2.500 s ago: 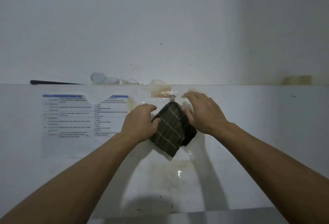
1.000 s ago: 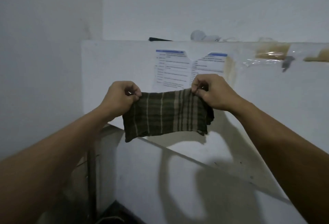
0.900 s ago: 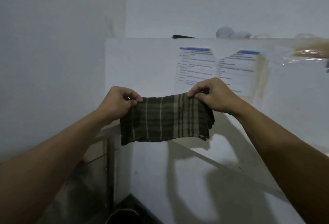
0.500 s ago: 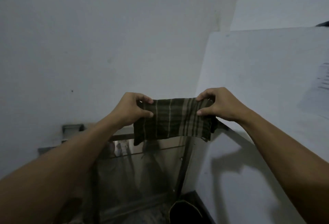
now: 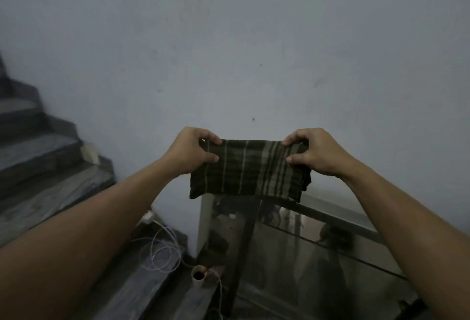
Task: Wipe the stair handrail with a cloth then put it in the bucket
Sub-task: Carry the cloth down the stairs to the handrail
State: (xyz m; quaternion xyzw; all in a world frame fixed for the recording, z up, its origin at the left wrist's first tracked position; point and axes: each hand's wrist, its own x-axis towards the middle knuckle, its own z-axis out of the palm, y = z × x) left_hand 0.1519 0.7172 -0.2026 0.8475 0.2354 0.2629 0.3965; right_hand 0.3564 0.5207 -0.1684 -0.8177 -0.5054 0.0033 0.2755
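A dark green cloth (image 5: 245, 169) with pale stripes hangs stretched between both hands in front of a plain wall. My left hand (image 5: 193, 151) pinches its upper left corner, and my right hand (image 5: 315, 151) pinches its upper right corner. Just below the cloth a grey metal handrail (image 5: 338, 214) runs down to the right along a glass balustrade panel (image 5: 300, 256). The cloth's lower edge hangs right above the rail's upper end; contact cannot be told. No bucket is in sight.
Dark stone stairs (image 5: 38, 156) rise at the left. White cables (image 5: 160, 251) and a plug lie on the step below, beside a small cup (image 5: 199, 276) with dark liquid. A dark metal post (image 5: 241, 251) supports the glass panel.
The view has swung left from the white panel with papers to the stairwell wall and railing. Both hands still hold the cloth spread out, now lower and over the handrail's end.
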